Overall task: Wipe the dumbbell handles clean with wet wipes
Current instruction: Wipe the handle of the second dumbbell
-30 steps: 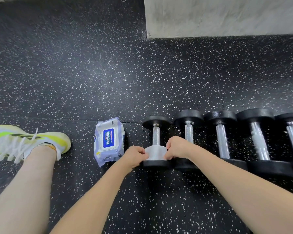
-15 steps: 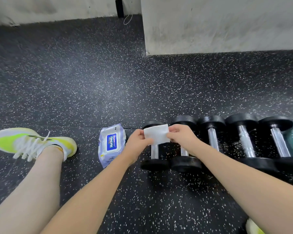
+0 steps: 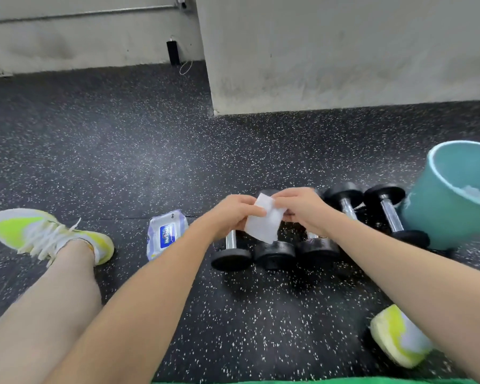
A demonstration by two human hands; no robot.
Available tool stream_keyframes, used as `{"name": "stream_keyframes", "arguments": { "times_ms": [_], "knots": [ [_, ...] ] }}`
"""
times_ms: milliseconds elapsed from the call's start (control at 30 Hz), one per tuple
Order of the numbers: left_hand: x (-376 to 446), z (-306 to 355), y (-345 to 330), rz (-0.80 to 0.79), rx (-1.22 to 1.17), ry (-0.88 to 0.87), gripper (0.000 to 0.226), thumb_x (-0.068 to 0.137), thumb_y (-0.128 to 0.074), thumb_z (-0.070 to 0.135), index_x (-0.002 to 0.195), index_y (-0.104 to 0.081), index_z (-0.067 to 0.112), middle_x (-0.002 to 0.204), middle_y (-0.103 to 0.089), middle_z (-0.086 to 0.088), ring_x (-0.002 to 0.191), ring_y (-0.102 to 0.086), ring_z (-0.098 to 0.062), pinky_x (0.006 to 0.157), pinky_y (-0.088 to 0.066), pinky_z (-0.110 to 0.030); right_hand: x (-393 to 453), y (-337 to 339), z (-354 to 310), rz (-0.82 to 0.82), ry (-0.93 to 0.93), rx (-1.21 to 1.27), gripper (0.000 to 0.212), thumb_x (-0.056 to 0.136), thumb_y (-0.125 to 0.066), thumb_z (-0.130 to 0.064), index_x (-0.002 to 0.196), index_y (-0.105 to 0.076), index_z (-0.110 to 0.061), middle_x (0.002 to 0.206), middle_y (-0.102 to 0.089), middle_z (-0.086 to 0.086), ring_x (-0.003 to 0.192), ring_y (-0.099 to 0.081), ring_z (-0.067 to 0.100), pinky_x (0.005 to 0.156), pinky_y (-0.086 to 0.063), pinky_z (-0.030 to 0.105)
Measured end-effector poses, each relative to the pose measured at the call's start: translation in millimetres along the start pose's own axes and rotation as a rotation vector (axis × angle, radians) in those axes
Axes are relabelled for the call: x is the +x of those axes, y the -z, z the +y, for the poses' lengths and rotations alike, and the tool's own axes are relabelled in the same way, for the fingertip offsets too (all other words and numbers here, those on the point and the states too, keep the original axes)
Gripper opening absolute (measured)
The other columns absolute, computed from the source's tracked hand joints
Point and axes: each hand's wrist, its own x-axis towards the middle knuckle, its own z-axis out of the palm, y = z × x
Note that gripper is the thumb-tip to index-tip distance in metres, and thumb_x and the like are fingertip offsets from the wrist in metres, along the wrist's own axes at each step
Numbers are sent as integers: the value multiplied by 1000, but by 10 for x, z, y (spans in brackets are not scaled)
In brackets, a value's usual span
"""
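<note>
While both hands are raised above the row of dumbbells (image 3: 275, 253), I note the white wet wipe (image 3: 263, 221) held between them, clear of the floor: the left hand (image 3: 233, 214) pinches its left edge with curled fingers, and the right hand (image 3: 299, 207) pinches its upper right edge the same way. Its lower corner hangs free in front of the second dumbbell's handle; whether it touches the metal I cannot tell. I count five dumbbells lying side by side on the black speckled floor (image 3: 150, 162), handles running away from me, near heads almost touching one another. Just right of the last dumbbell (image 3: 391, 214) stands a teal bucket (image 3: 441, 217), tilted in view, its wall against or very near that dumbbell's near head, so the row's right end is closed off. Left of the row lies the wipes pack (image 3: 165, 235), near the first dumbbell (image 3: 230, 254) but apart from it. Further left rests my left shoe (image 3: 47, 235); the right shoe (image 3: 399, 339) sits at lower right under the right forearm. Beyond the row, open floor runs to the grey wall (image 3: 344, 51), whose corner projects toward me.
</note>
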Motion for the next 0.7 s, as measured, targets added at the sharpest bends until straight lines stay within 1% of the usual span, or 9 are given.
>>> {"name": "stream_keyframes", "arguments": {
  "times_ms": [100, 167, 233, 267, 367, 433, 500, 600, 700],
  "knots": [
    [-50, 225, -120, 38, 154, -25, 23, 93, -69, 12, 115, -69, 6, 109, -76, -10, 101, -74, -25, 87, -61, -43, -164, 137, -29, 97, -2, 191, 23, 89, -72, -9, 112, -69, -6, 103, -70, 11, 95, -63, 24, 79, -55, 31],
    [-74, 330, -216, 81, 180, -58, 18, 94, -68, 13, 111, -69, 8, 108, -76, -10, 101, -73, -27, 89, -60, -46, -274, 238, -18, 17, -48, 291, 33, 90, -75, -21, 120, -65, -10, 112, -74, 10, 104, -67, 27, 90, -54, 37],
    [-90, 424, -309, 125, 152, -100, 13, 95, -68, 12, 107, -70, 11, 107, -76, -11, 100, -73, -30, 89, -59, -50, -386, 296, 4, -102, -94, 290, 41, 91, -74, -29, 126, -62, -11, 120, -71, 11, 110, -66, 28, 102, -53, 42],
    [-91, 472, -347, 142, 134, -119, 12, 95, -68, 12, 106, -70, 12, 106, -76, -12, 99, -74, -30, 89, -60, -50, -409, 325, 23, -133, -90, 278, 44, 90, -75, -30, 127, -62, -10, 122, -70, 11, 109, -65, 28, 103, -53, 42],
    [-42, 565, -447, 137, 43, -135, 17, 95, -68, 11, 112, -68, 9, 108, -75, -12, 94, -75, -26, 84, -62, -45, -406, 444, 17, -121, -1, 255, 41, 89, -76, -24, 123, -66, -3, 115, -69, 11, 100, -61, 26, 89, -59, 35],
    [-32, 614, -521, 112, -31, -114, 22, 95, -67, 8, 117, -65, 7, 112, -74, -12, 95, -74, -25, 81, -62, -39, -382, 539, -11, -86, 46, 225, 33, 91, -74, -18, 119, -68, -2, 113, -74, 11, 97, -69, 25, 82, -57, 31],
    [-18, 646, -591, 93, -63, -92, 22, 95, -66, 3, 116, -63, 9, 108, -75, -11, 94, -74, -24, 81, -61, -37, -361, 640, -38, -55, 78, 165, 30, 92, -73, -16, 118, -67, -3, 109, -77, 11, 97, -74, 25, 82, -59, 34],
    [71, 738, -697, 138, -23, -63, 19, 94, -65, 1, 110, -64, 13, 102, -74, -9, 86, -73, -20, 79, -62, -37, -259, 824, -102, -35, 122, 32, 24, 92, -73, -16, 113, -69, -5, 102, -78, 11, 95, -75, 29, 86, -61, 42],
    [200, 871, -711, 160, 23, -39, 22, 95, -65, 7, 116, -66, 13, 97, -75, -13, 80, -71, -23, 86, -61, -45, -180, 971, -196, -47, 119, 20, 20, 94, -71, -15, 110, -67, -4, 97, -77, 16, 87, -76, 30, 81, -63, 43]
  ]
}}
